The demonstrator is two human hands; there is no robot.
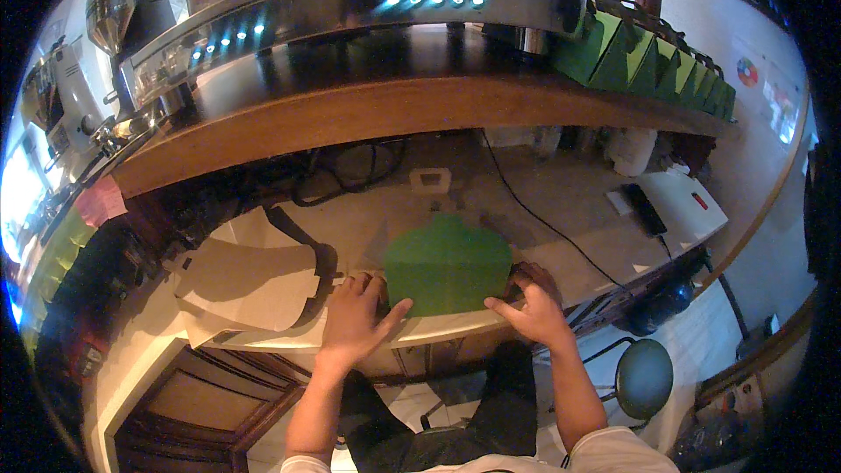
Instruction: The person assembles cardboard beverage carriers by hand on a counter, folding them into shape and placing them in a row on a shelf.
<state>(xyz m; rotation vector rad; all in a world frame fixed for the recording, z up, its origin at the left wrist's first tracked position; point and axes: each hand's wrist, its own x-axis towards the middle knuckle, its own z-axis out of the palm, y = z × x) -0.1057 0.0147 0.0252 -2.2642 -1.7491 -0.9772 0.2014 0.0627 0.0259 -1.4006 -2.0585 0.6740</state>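
Note:
A green folded paper box (448, 264) stands in front of me near the counter's front edge, its top drawn in to a narrow peak. On its left side is my left hand (357, 314), fingers curled at the side and thumb against the lower front corner. My right hand (531, 305) grips the opposite side in the same way, with the thumb on the front. The fingertips behind the box are partly hidden. Left of my left hand lie pale unfolded cardboard blanks (250, 280), overlapping each other.
Above, a wooden shelf (420, 105) carries a metal machine with lit buttons (434, 0). A row of green folded boxes (644, 61) stands at its right end. A white box (679, 206) with a black phone (644, 208) lies right; a black cable (547, 223) crosses the counter. A round stool (644, 378) stands below.

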